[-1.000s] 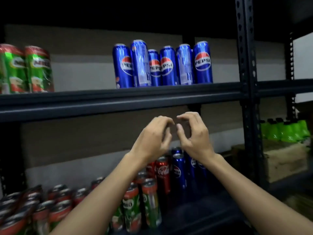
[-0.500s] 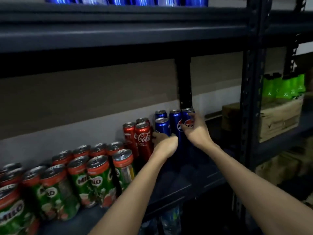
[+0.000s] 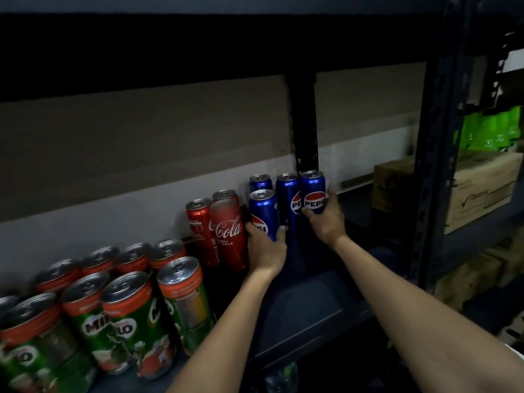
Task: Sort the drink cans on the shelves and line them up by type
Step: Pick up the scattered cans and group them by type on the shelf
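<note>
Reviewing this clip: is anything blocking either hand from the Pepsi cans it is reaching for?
Nothing visible. The left hand already grips the front Pepsi can, and the right hand grips the rightmost Pepsi can. The Coca-Cola cans stand beside them on the left, not between.

A stockroom or shop storage area: dark slotted-steel shelving [image 3: 436, 154] holds many drink cans grouped by brand, Milo cans [image 3: 124, 324], Coca-Cola cans [image 3: 226, 234] and Pepsi cans [image 3: 287, 199], with cardboard cartons [image 3: 479, 188] and green bottles [image 3: 493, 129] on the neighbouring rack.
</note>
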